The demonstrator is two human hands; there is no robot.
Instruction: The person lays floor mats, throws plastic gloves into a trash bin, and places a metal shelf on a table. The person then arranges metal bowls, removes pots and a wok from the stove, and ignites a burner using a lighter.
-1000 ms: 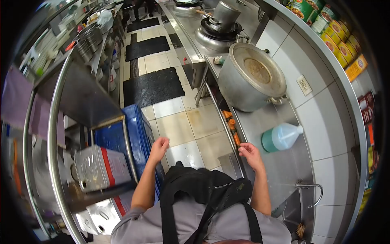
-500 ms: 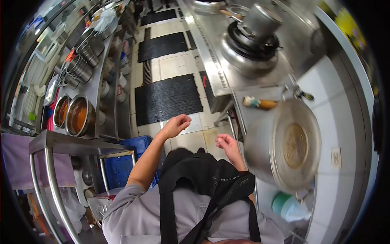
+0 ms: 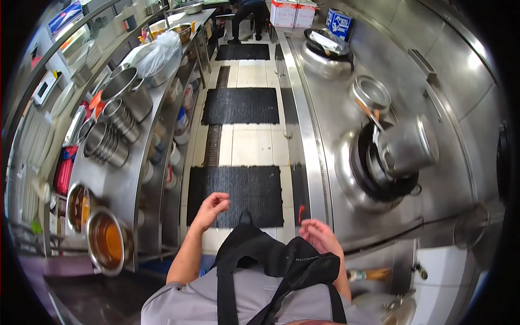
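My left hand [image 3: 210, 211] is in the air above the black floor mat [image 3: 252, 187], its fingers loosely curved and nothing in it. To the right, my right hand [image 3: 320, 236] hangs beside the steel counter edge, also loosely curled and holding nothing. Neither hand touches anything. Between my arms is my black apron [image 3: 254, 244], and one dark shoe [image 3: 246, 218] shows on the mat.
On the left counter stand steel pots [image 3: 127, 95], stacked metal cups [image 3: 105, 143] and a bowl of orange liquid [image 3: 111, 244]. On the right, a lidded pot [image 3: 406, 146] sits over a burner. Another person [image 3: 248, 19] stands at the aisle's far end.
My view has moved forward along the aisle. The big lidded pot on the right has dropped almost out of view, and the far person and boxes have come into view. Both hands remain empty.
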